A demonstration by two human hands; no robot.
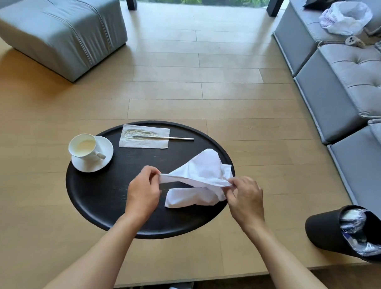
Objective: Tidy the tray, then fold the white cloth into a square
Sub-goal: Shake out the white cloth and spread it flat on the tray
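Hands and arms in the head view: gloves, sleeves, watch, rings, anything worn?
Nothing worn shows. The left hand and right hand are bare, with no gloves, and no rings that I can make out. Both forearms are bare as far as the frame's lower edge: no sleeves, watch, bands or markings.

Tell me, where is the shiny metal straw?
In the head view, the metal straw lies flat at the far edge of the black tray, partly on the paper napkin, right of the cup and beyond the white cloth.
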